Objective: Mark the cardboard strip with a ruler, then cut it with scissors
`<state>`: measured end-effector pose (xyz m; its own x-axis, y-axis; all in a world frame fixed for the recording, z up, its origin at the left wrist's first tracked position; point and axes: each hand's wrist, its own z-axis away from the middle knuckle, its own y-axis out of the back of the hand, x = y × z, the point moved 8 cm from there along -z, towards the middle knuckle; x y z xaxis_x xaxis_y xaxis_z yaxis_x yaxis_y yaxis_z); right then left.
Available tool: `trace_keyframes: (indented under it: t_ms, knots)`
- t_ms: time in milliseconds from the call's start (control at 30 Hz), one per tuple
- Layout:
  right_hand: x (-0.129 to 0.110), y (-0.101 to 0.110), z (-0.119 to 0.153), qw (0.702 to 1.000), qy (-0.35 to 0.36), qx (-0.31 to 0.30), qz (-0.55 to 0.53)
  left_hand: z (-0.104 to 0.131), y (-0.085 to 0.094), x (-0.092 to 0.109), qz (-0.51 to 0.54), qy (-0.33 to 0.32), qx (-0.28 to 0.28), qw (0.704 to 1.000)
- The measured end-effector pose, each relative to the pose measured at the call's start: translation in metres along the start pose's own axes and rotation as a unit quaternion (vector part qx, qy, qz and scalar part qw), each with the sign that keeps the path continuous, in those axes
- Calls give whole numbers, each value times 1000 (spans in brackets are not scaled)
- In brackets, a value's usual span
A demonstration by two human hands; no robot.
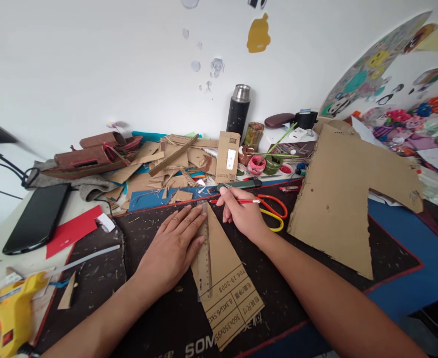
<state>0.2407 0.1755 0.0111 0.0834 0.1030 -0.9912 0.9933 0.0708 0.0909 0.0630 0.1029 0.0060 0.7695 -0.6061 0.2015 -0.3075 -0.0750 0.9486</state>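
My left hand lies flat with its fingers stretched out, pressing a clear ruler down on a tapered piece of cardboard that carries printed text. In my right hand, a red pencil is pinched between thumb and fingers, its tip end pointing left toward the far end of the ruler. The pencil's tip is too small to tell whether it touches the cardboard. Scissors with orange and yellow handles lie just beyond my right hand, partly hidden by it. A green-handled cutter rests behind them.
Cardboard scraps and a brown model boat stand along the wall. A black flask and paint jars are at the back. A large cardboard sheet lies right; a yellow glue gun and a phone lie left.
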Motion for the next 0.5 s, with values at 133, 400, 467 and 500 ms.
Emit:
trace_keyframes:
  t_ms: [133,400,467,500]
  knots:
    - [1,0,0,1000,2,0,1,0,0,0,2,-1,-1,1000]
    - [-1,0,1,1000,4,-3,7,1,-1,-1,20,8,-7,1000]
    - [-1,0,1,1000,3,-3,12,1,-1,-1,23,8,-7,1000]
    - [-1,0,1,1000,3,-3,14,1,0,-1,25,9,-6,1000]
